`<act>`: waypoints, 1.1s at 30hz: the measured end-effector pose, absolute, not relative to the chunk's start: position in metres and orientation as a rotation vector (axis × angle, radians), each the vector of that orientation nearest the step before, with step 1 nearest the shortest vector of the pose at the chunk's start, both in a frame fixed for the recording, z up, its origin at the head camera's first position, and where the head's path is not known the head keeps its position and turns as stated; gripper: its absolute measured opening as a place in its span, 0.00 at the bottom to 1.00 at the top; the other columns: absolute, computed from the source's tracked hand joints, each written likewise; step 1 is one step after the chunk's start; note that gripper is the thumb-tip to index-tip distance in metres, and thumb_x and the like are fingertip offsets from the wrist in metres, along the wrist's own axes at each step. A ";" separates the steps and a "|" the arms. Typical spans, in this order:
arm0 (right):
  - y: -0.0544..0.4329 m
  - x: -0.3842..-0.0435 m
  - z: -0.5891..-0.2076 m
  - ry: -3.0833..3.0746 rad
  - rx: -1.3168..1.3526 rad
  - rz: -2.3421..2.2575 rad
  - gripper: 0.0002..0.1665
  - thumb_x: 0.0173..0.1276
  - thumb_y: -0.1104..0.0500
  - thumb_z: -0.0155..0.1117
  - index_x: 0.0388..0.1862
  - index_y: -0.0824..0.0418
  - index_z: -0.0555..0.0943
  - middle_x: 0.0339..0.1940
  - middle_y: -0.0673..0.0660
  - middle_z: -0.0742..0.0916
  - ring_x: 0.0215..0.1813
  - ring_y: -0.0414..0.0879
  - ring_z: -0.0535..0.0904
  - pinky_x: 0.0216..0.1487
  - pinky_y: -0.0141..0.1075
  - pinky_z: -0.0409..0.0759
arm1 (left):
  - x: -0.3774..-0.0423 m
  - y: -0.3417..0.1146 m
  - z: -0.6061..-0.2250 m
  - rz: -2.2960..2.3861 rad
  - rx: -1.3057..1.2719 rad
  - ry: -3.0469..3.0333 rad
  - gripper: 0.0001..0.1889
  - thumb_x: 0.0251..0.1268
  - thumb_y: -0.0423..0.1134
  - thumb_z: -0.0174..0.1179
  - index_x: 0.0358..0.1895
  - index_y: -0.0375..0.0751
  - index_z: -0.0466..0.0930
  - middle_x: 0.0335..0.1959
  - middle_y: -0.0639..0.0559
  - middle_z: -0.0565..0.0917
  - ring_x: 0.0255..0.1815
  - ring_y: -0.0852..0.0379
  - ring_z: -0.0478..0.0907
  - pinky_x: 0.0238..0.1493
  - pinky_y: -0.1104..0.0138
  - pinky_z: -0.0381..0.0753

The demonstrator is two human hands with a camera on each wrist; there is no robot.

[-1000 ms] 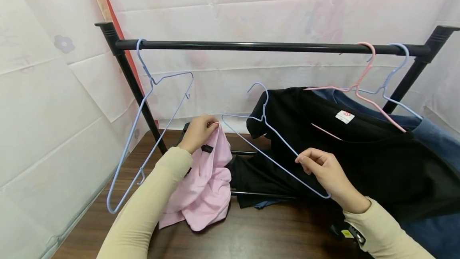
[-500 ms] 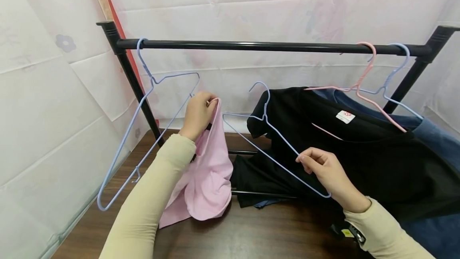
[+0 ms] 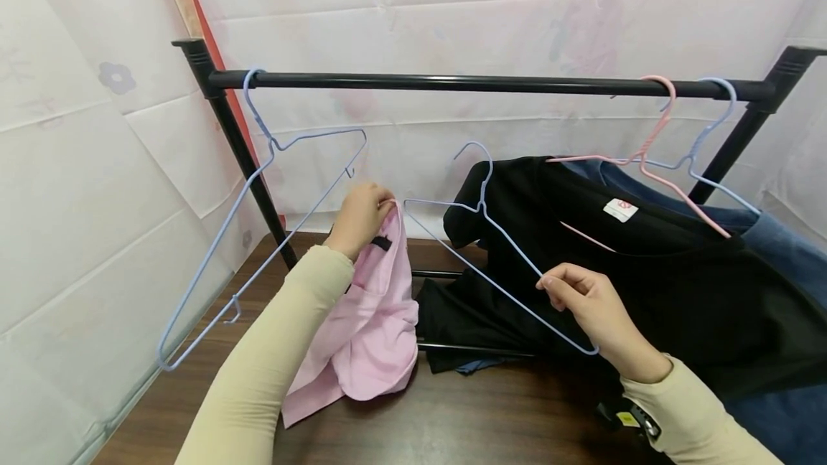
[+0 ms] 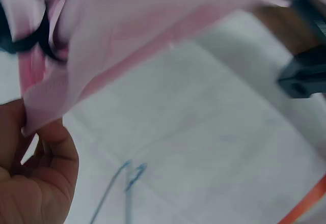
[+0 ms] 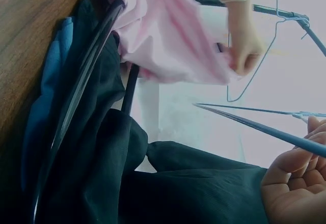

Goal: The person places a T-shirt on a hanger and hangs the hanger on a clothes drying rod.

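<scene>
My left hand [image 3: 358,221] pinches the upper edge of a pink garment [image 3: 371,354], whose lower part hangs down to the table; a small black patch [image 3: 382,243] shows near that edge. In the left wrist view, thumb and fingers grip a corner of the pink cloth [image 4: 53,99]. My right hand [image 3: 584,307] holds a bare light-blue hanger [image 3: 483,196] by its right arm, hook upward. The hanger's left end is beside the pink garment; whether they touch I cannot tell. Another bare blue hanger [image 3: 269,139] hangs left of my left hand.
A black rack bar [image 3: 452,83] runs across the back. Toward its right end hang a black T-shirt [image 3: 646,307] on a pink hanger [image 3: 642,154] and a blue garment [image 3: 782,250] on a blue hanger [image 3: 693,153]. Below are a lower rail [image 3: 474,349] and brown tabletop [image 3: 472,415].
My left hand rose with the pink garment's edge, then dropped slightly. The hanging blue hanger swung round a little. My right hand and its hanger shifted slightly up and right.
</scene>
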State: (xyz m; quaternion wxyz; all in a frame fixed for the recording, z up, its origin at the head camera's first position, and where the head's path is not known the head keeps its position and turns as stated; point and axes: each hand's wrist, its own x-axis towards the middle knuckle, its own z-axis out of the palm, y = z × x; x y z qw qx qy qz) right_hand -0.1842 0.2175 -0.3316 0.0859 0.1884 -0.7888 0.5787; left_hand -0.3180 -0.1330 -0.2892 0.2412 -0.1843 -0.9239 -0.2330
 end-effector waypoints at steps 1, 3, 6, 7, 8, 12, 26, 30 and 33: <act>0.218 -0.184 -0.331 -2.349 0.564 1.727 0.12 0.75 0.60 0.56 0.35 0.68 0.81 0.21 0.45 0.76 0.27 0.41 0.72 0.31 0.36 0.73 | -0.318 -0.135 -0.295 -0.632 -0.505 -2.556 0.08 0.68 0.34 0.60 0.42 0.33 0.87 0.38 0.40 0.84 0.42 0.44 0.81 0.49 0.54 0.79; 0.218 -0.183 -0.330 -2.343 0.567 1.733 0.12 0.75 0.61 0.56 0.35 0.68 0.81 0.21 0.45 0.76 0.27 0.41 0.72 0.31 0.37 0.72 | -0.320 -0.138 -0.306 -0.621 -0.506 -2.601 0.08 0.69 0.32 0.59 0.43 0.33 0.87 0.38 0.40 0.83 0.42 0.45 0.80 0.47 0.55 0.80; 0.217 -0.181 -0.328 -2.333 0.574 1.745 0.12 0.75 0.61 0.56 0.35 0.67 0.81 0.21 0.45 0.76 0.27 0.41 0.72 0.31 0.37 0.72 | -0.321 -0.141 -0.317 -0.626 -0.503 -2.635 0.09 0.68 0.30 0.57 0.44 0.32 0.87 0.38 0.40 0.81 0.42 0.45 0.79 0.45 0.57 0.80; 0.217 -0.181 -0.327 -2.331 0.579 1.747 0.11 0.75 0.61 0.56 0.35 0.67 0.81 0.21 0.45 0.76 0.27 0.41 0.72 0.31 0.36 0.72 | -0.321 -0.141 -0.320 -0.634 -0.502 -2.639 0.10 0.68 0.29 0.57 0.44 0.32 0.87 0.37 0.39 0.81 0.41 0.46 0.79 0.45 0.57 0.81; 0.216 -0.180 -0.326 -2.330 0.584 1.751 0.11 0.75 0.61 0.56 0.35 0.66 0.81 0.21 0.46 0.76 0.27 0.42 0.71 0.31 0.36 0.72 | -0.322 -0.142 -0.322 -0.640 -0.497 -2.642 0.10 0.68 0.29 0.56 0.44 0.32 0.87 0.37 0.39 0.81 0.41 0.46 0.79 0.44 0.57 0.81; 0.215 -0.176 -0.324 -2.342 0.606 1.740 0.11 0.75 0.61 0.56 0.36 0.65 0.82 0.21 0.47 0.76 0.27 0.43 0.71 0.32 0.36 0.72 | -0.325 -0.143 -0.328 -0.683 -0.440 -2.652 0.10 0.68 0.31 0.56 0.43 0.33 0.87 0.38 0.40 0.83 0.41 0.47 0.79 0.45 0.57 0.80; 0.208 -0.168 -0.322 -2.367 0.667 1.737 0.09 0.74 0.62 0.57 0.35 0.64 0.81 0.21 0.48 0.74 0.27 0.45 0.71 0.30 0.38 0.69 | -0.340 -0.151 -0.337 -0.910 -0.245 -2.646 0.10 0.69 0.35 0.57 0.45 0.34 0.85 0.43 0.41 0.87 0.44 0.48 0.82 0.49 0.57 0.81; 0.206 -0.167 -0.323 -2.382 0.667 1.720 0.09 0.74 0.62 0.57 0.35 0.64 0.81 0.21 0.48 0.74 0.27 0.45 0.70 0.29 0.37 0.69 | -0.342 -0.152 -0.336 -0.914 -0.234 -2.639 0.10 0.70 0.36 0.57 0.45 0.34 0.86 0.43 0.41 0.87 0.45 0.47 0.82 0.49 0.57 0.82; 0.206 -0.167 -0.322 -2.391 0.653 1.723 0.09 0.74 0.61 0.57 0.35 0.64 0.81 0.21 0.48 0.74 0.27 0.45 0.70 0.29 0.37 0.70 | -0.343 -0.153 -0.336 -0.920 -0.241 -2.626 0.09 0.70 0.36 0.58 0.44 0.34 0.85 0.42 0.41 0.87 0.44 0.47 0.83 0.49 0.56 0.81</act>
